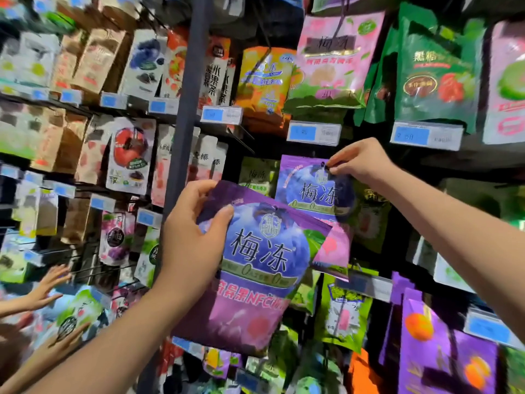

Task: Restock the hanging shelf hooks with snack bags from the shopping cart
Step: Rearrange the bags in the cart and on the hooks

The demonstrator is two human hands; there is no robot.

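While the hanging bag is pinched at its top hole by the right hand, a second purple bag is gripped near its upper left corner by the left hand, held just below and in front. The hole is best lined up squarely with the hook, which is hidden, and the bag slid fully back before the pinch is loosened, so room is left.
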